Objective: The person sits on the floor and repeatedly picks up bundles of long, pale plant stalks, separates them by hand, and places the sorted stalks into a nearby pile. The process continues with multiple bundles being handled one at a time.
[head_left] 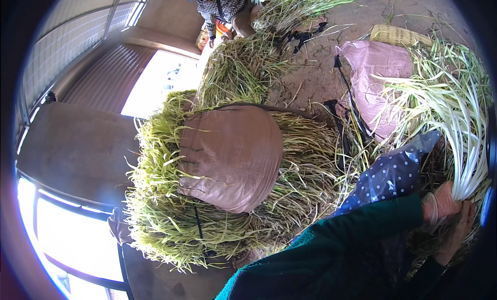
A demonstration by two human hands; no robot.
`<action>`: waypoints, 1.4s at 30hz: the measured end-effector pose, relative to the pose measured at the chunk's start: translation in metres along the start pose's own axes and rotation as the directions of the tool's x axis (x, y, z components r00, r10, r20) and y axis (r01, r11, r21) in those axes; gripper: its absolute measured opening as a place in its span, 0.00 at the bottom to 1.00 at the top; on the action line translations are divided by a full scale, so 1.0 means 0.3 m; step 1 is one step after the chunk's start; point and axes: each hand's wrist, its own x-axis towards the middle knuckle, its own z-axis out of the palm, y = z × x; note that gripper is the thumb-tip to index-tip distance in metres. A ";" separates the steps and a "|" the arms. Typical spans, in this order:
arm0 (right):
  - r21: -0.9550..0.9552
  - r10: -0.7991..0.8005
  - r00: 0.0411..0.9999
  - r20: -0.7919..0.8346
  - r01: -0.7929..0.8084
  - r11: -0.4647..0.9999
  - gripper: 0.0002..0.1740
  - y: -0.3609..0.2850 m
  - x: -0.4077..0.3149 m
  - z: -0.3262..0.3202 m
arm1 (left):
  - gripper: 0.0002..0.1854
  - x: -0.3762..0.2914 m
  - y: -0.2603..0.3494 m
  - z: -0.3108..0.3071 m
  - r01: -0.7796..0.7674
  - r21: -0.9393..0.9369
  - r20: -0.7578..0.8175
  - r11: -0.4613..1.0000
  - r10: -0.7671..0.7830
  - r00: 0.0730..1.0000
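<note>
At the lower right, my left hand (444,203), partly covered by a thin pale glove or wrap, is closed around the white lower ends of a bunch of long green-and-white stalks (468,160). The leaves fan up and left over a pink woven sack (382,72). Just below it, my right hand (458,230) touches the stalk ends near the left hand; its fingers are partly hidden, so its grip is unclear. A blue polka-dot cloth or apron (388,177) lies beside my green sleeve.
A large bundle of leafy stalks (155,199), wrapped with brown-pink woven sheet (233,156), fills the middle. Another leafy heap (240,67) lies behind it. A person (229,8) in a checked top is at the top. Black ties (303,37) lie on the ground.
</note>
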 end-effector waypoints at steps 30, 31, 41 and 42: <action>0.176 -0.009 0.996 -0.092 0.026 0.984 0.26 0.022 0.003 0.004 | 0.14 0.071 -0.178 0.062 -0.270 -0.109 -0.072 0.957 0.263 0.962; 0.159 -0.014 0.997 -0.079 0.027 0.987 0.26 0.007 0.006 -0.007 | 0.13 0.061 -0.177 0.047 -0.183 -0.166 -0.072 0.969 0.173 0.982; 0.130 -0.112 0.992 -0.054 0.118 0.984 0.29 -0.062 0.036 -0.054 | 0.10 -0.012 0.021 0.020 0.055 -0.230 -0.030 0.972 -0.064 0.997; 0.127 -0.084 0.996 -0.041 0.088 0.988 0.29 -0.057 0.026 -0.050 | 0.10 -0.005 0.004 0.024 0.040 -0.236 -0.057 0.971 -0.055 0.997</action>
